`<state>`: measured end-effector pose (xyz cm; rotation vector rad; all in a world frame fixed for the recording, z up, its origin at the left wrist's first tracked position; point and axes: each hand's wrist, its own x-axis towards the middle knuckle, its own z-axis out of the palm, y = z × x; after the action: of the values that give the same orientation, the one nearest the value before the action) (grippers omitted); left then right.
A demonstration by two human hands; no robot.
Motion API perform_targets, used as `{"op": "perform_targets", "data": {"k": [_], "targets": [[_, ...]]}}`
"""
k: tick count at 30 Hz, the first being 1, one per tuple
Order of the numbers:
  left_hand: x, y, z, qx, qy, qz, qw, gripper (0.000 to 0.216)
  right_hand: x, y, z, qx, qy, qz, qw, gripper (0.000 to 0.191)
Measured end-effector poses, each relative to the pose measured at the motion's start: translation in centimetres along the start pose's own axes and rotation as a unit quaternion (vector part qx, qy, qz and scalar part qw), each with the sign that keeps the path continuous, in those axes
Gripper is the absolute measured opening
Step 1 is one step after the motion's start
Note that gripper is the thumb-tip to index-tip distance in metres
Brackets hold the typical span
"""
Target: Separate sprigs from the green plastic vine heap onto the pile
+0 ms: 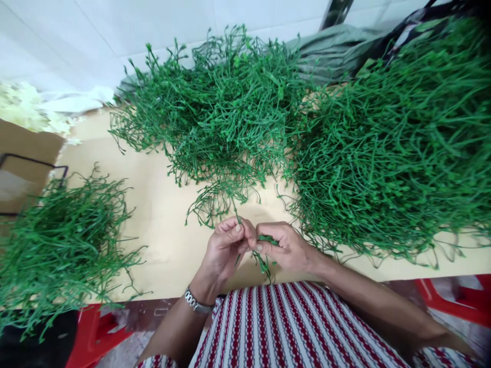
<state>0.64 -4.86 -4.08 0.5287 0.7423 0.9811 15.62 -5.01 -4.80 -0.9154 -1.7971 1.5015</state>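
Near the front edge of the table, my left hand pinches a thin green stem between thumb and forefinger. Its upper end points away from me. Touching it from the right is my right hand, thumb and forefinger closed on small green sprigs that hang below the fingers. The fingers partly hide where the stem and sprigs meet. Just beyond my hands lies a loose tuft of green stems, at the near edge of a large heap of green stems.
A bigger green pile covers the table's right side, and a smaller pile hangs over the left front edge. A cardboard box and pale yellow flowers are at far left. Red stools stand below the wooden tabletop.
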Motion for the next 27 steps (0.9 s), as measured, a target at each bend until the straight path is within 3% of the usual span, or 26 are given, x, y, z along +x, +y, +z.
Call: {"op": "perform_targets", "data": {"k": [3,5,9,13,18,22,27], "targets": [[0.4,0.4,-0.4,0.005,-0.009,-0.032,0.999,0.027,-0.2,0.0,-0.3,-0.073,-0.057,-0.060,0.994,0.017],[0.5,1.0,-0.8,0.069,-0.020,-0.026,0.997,0.030,-0.2,-0.2,-1.0,-0.118,-0.086,-0.090,0.985,0.017],[0.0,2.5,-1.8,0.258,-0.049,-0.008,0.965,0.036,-0.6,-1.4,-3.2,-0.156,-0.021,-0.097,0.983,0.018],[-1.3,3.1,-2.1,0.385,-0.060,-0.001,0.921,0.039,-1.9,-2.6,-4.3,-0.128,0.016,-0.090,0.988,0.021],[-2.6,2.6,-1.8,0.462,-0.076,0.033,0.883,0.038,-2.1,-2.6,-3.4,-0.159,0.154,-0.043,0.974,0.014],[-3.3,2.0,-1.8,0.459,-0.084,0.040,0.883,0.036,-0.9,-1.4,-1.8,-0.206,0.130,-0.059,0.968,0.017],[-3.5,1.4,-2.3,0.450,-0.134,0.039,0.882,0.025,-0.4,0.1,-0.4,-0.185,0.096,-0.061,0.976,0.014]]}}
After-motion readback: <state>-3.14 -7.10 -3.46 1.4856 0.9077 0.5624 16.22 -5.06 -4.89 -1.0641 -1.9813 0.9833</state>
